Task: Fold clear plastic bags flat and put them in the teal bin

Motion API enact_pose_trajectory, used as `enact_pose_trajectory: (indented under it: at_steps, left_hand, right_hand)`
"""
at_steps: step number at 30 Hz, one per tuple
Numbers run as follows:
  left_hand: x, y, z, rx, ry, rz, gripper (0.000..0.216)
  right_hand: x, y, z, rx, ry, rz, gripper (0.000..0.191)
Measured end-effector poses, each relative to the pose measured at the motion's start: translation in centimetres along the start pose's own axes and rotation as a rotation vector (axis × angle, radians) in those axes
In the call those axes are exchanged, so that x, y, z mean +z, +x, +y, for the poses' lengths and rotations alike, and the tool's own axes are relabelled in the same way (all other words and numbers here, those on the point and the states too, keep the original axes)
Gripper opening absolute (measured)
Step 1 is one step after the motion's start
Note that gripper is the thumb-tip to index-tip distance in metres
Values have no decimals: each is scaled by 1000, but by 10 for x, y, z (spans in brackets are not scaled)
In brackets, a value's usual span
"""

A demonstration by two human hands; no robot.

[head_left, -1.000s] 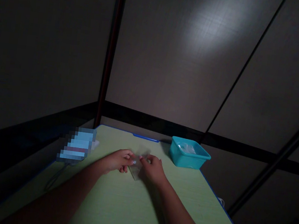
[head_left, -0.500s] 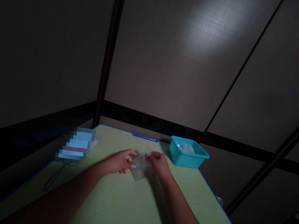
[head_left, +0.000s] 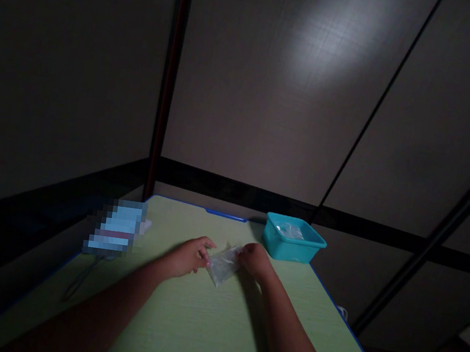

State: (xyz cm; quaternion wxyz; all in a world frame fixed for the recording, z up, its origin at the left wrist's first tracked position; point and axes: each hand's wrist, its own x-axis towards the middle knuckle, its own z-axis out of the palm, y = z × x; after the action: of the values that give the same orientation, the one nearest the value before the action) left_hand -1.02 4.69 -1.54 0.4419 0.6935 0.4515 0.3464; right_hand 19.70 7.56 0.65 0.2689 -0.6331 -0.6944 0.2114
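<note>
A small clear plastic bag [head_left: 224,265] is held between my two hands, just above the pale green table [head_left: 184,325]. My left hand [head_left: 190,255] pinches its left edge between thumb and fingers, with the index finger stretched out over it. On the other side, my right hand [head_left: 253,259] is closed on the bag's upper right edge; its fingertips are partly hidden. I cannot make out anything inside the bag.
Behind my right hand a turquoise plastic basket [head_left: 294,248] holds clear plastic bags [head_left: 289,230]. A blurred-out phone-like device [head_left: 115,229] with a cord [head_left: 80,280] lies at the left edge. Dark panelled walls [head_left: 247,114] stand behind the table.
The bag's upper part has come down and right with my right hand, so it now lies slanted and shows more creases. My left hand has barely moved.
</note>
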Motion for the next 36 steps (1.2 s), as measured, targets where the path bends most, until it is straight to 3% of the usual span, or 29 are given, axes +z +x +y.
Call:
enact_pose_trajectory:
  at_steps: [7,14,22,28,36]
  left_hand:
    - [4,5,-14,71,38,23,33]
    - [13,9,-11,113,108,114,28]
    - [17,14,-12,120,93,98,31]
    - [17,16,-17,111,105,89,27]
    - [18,18,-20,100,90,69,38]
  right_hand:
    - [-1,3,10,-3,-246,41,14]
    - [0,1,9,-57,-250,21,12]
    - [1,10,13,-79,-132,86,8]
    - [6,15,12,-102,-205,88,12]
    - [13,17,8,-184,-419,155,13]
